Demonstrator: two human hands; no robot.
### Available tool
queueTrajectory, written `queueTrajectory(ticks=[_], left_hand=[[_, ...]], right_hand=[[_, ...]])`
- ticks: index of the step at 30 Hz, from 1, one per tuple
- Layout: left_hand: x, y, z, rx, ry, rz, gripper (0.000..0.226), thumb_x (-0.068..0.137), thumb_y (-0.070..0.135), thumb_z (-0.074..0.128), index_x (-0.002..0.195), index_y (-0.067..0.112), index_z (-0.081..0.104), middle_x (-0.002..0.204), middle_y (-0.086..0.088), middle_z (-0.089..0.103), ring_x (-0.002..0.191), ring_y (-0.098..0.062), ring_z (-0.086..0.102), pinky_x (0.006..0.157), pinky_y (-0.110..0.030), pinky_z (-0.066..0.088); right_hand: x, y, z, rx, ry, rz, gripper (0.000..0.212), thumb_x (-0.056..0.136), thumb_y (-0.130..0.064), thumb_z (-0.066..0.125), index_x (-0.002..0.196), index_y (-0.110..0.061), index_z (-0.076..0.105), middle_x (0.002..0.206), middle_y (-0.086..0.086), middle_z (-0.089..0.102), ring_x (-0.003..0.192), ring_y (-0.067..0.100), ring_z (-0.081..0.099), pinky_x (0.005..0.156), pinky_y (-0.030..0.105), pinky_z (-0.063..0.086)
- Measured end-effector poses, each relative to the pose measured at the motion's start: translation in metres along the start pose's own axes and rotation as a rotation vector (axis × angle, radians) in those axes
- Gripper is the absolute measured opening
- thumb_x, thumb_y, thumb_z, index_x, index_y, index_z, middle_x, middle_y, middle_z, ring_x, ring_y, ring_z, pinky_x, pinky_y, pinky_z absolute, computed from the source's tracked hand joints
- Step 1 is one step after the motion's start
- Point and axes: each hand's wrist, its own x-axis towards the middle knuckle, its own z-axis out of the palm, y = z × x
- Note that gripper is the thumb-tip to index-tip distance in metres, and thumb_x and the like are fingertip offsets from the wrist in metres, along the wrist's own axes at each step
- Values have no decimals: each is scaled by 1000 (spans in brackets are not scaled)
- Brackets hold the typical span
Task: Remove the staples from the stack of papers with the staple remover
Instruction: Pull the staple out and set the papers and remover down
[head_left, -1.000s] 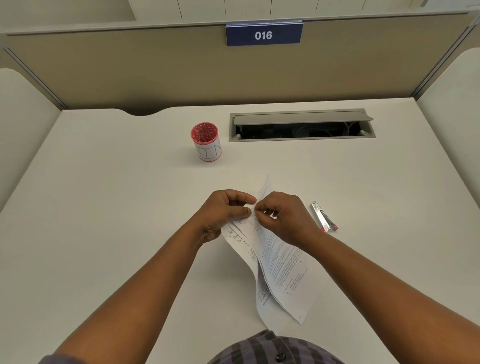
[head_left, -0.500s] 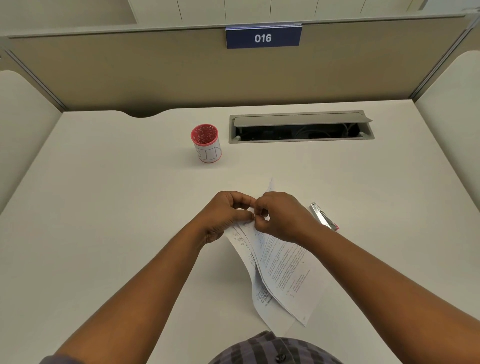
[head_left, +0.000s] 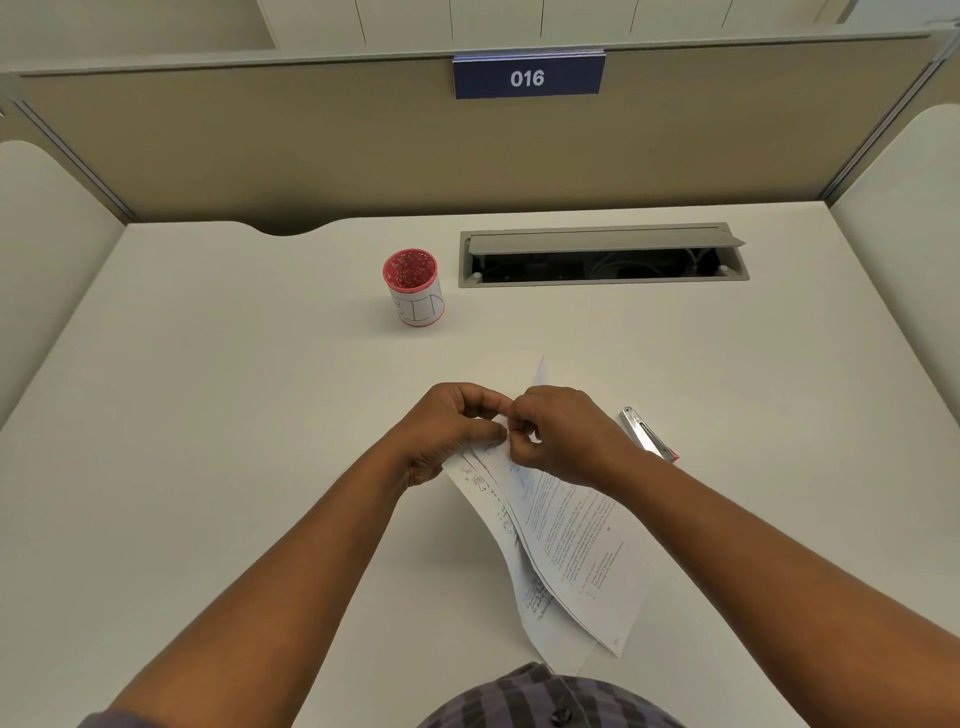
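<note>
Both hands pinch the top corner of the papers (head_left: 571, 540): left hand (head_left: 452, 431) and right hand (head_left: 561, 436), fingertips closed on it. Staple remover (head_left: 649, 435) lies on the desk (head_left: 208, 415) just beside the right wrist. Red cup (head_left: 414, 288) stands toward the back edge.

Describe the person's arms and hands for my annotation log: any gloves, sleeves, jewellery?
Left hand and right hand are bare: no gloves, rings or watch visible. Both forearms are uncovered; a greyish sleeve edge shows near the left elbow. Below, a purple-grey checked shirt with a button.
</note>
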Motion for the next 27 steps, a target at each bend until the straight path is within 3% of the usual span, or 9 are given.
queueTrajectory(ticks=[5, 10, 14, 17, 21, 24, 27], left_hand=[[0, 1, -1, -7, 4, -23, 31, 86, -10, 70, 106, 11, 80, 90, -6, 72, 77, -31, 72, 69, -36, 62], [1, -1, -2, -14, 17, -37, 32, 85, -11, 69, 109, 8, 79, 85, -4, 73, 70, -22, 72, 66, -32, 59], [2, -3, -4, -49, 53, -61, 29, 85, -9, 72, 105, 10, 79, 87, -9, 77, 75, -24, 75, 72, -35, 61], [3, -5, -5, -64, 67, -79, 28, 85, -9, 73, 103, 11, 79, 96, -15, 79, 84, -30, 76, 82, -45, 64], [3, -8, -5, -59, 85, -91, 29, 85, -9, 73, 102, 13, 79, 105, -20, 78, 88, -32, 76, 87, -50, 62], [3, -9, -4, -56, 95, -90, 29, 84, -10, 74, 103, 12, 79, 105, -20, 78, 87, -31, 75, 87, -48, 63], [3, -10, -5, -66, 102, -99, 29, 85, -10, 73, 103, 12, 79, 96, -15, 80, 84, -29, 76, 82, -43, 63]], right_hand=[[-4, 4, 14, 115, 118, 60, 7, 78, -16, 70, 74, -18, 65, 67, -6, 63, 62, 13, 56, 60, 35, 51], [-9, 6, 20, 200, 162, 73, 4, 82, -14, 70, 80, -18, 69, 73, -7, 65, 66, 10, 59, 63, 33, 54], [-16, 15, 26, 349, 300, 160, 15, 83, -9, 71, 97, -17, 72, 82, -10, 66, 71, 4, 61, 66, 19, 51], [-22, 35, 32, 270, 445, 383, 31, 83, -8, 70, 113, -14, 68, 103, -2, 67, 85, 12, 62, 80, 30, 52], [-34, 67, 35, -20, 296, 723, 55, 86, -20, 66, 139, -18, 53, 140, 4, 51, 126, 30, 47, 103, 45, 37], [-43, 81, 34, -53, 230, 864, 59, 89, -26, 61, 146, -20, 45, 147, 3, 43, 134, 31, 38, 107, 48, 29], [-48, 91, 35, -36, 181, 935, 52, 91, -25, 59, 141, -18, 47, 145, 7, 45, 132, 34, 40, 106, 49, 29]])
